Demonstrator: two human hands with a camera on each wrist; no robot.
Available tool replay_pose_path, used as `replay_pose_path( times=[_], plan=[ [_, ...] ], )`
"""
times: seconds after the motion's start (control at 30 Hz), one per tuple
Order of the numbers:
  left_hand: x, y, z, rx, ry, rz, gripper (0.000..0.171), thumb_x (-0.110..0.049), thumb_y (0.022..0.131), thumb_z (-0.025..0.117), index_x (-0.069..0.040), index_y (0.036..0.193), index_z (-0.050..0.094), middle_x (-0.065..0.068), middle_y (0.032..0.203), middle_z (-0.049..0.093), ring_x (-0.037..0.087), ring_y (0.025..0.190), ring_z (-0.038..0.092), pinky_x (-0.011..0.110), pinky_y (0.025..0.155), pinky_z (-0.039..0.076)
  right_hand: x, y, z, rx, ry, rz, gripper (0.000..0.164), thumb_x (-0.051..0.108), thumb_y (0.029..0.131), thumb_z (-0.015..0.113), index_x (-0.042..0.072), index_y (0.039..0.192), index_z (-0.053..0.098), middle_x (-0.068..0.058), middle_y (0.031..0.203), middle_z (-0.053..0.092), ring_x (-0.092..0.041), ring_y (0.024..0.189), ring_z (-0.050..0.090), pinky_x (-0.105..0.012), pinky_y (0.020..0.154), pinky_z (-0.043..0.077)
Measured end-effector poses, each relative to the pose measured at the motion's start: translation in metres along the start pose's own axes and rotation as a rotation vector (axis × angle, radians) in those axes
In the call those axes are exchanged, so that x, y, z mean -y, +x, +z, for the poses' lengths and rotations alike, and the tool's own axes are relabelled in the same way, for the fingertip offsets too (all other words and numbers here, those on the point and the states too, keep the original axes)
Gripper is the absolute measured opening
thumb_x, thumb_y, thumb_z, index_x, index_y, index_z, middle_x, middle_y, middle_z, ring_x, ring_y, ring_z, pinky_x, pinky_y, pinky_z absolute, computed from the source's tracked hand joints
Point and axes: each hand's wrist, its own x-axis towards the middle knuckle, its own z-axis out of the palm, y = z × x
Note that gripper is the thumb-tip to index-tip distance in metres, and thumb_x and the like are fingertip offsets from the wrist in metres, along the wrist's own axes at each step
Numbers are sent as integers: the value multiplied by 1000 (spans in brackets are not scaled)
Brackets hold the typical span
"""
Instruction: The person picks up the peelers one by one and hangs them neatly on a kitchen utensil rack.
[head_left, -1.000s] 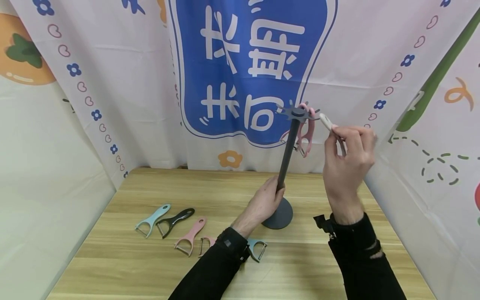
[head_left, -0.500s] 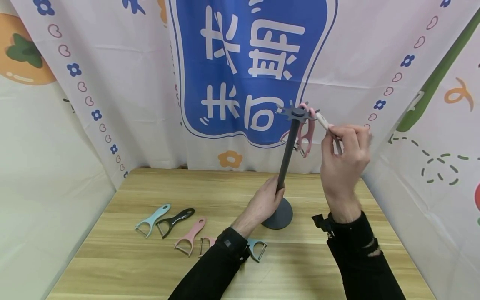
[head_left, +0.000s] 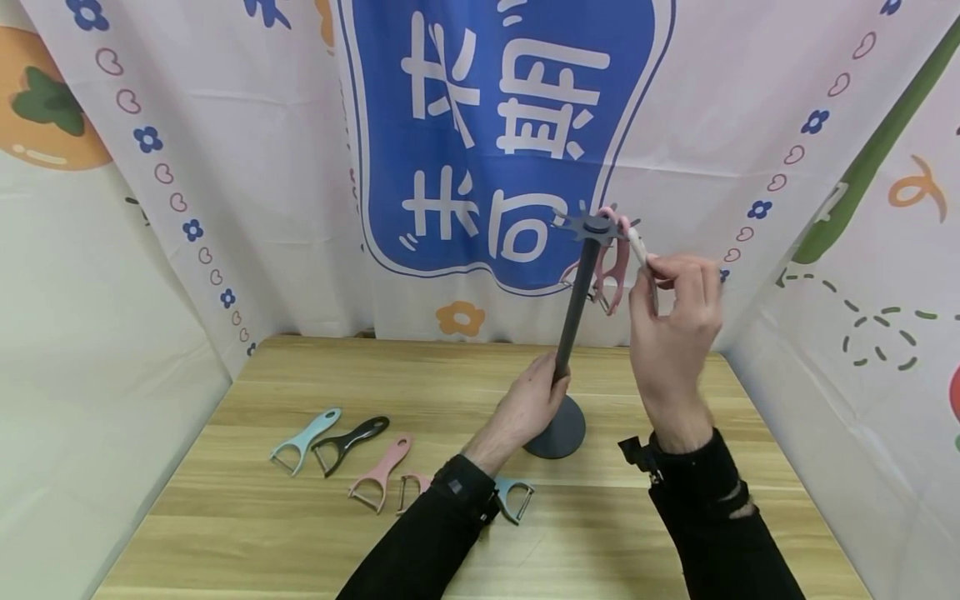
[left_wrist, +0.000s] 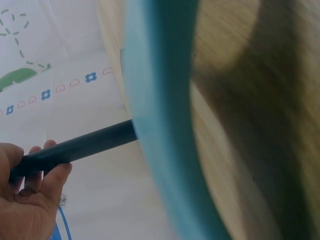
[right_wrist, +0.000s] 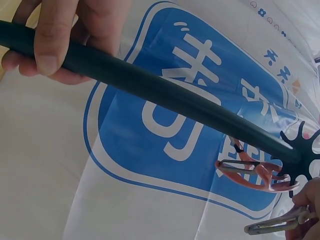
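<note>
My left hand [head_left: 525, 404] grips the post of a dark grey stand [head_left: 576, 312], just above its round base. At the stand's top is a ring of short hooks [head_left: 577, 225]; pink peelers [head_left: 618, 279] hang there, partly behind the post. My right hand [head_left: 675, 333] pinches a white peeler [head_left: 637, 246], its holed handle end up beside the hooks. Whether it touches a hook cannot be told. In the right wrist view, the white peeler's blade end [right_wrist: 272, 225] sticks out below my right fingers. The left wrist view shows my fingers [left_wrist: 55, 185] curled round the post.
On the wooden table [head_left: 225, 517] lie a light blue peeler [head_left: 307, 435], a black peeler [head_left: 352, 439], a pink peeler [head_left: 384, 471], another pink one and a blue peeler [head_left: 514, 500], both partly under my left sleeve. A printed curtain [head_left: 300, 208] hangs behind.
My right hand has moved left with the white peeler, bringing its handle end to the hooks beside the pink peelers. My left hand has stayed on the post.
</note>
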Motion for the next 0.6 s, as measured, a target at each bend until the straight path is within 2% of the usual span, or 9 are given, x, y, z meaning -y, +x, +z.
replay_pose_path(
  times=[0.33,0.6],
  plan=[
    [-1,-1,-1,7,1,-1,13,-26,111,47,-16,116,54,-3,100,52,11,83,55,23,63,50,0,-8,2,49,44,42,24,3,93,71,-3,116,66,-18,110,61,-23,104,60,-32,89,50],
    [-1,-1,-1,4,8,7,14,-27,111,47,-16,116,54,-3,100,52,11,84,54,22,64,50,-4,-14,4,74,39,54,28,9,93,74,-3,117,64,-18,111,61,-24,104,59,-33,90,50]
  ],
)
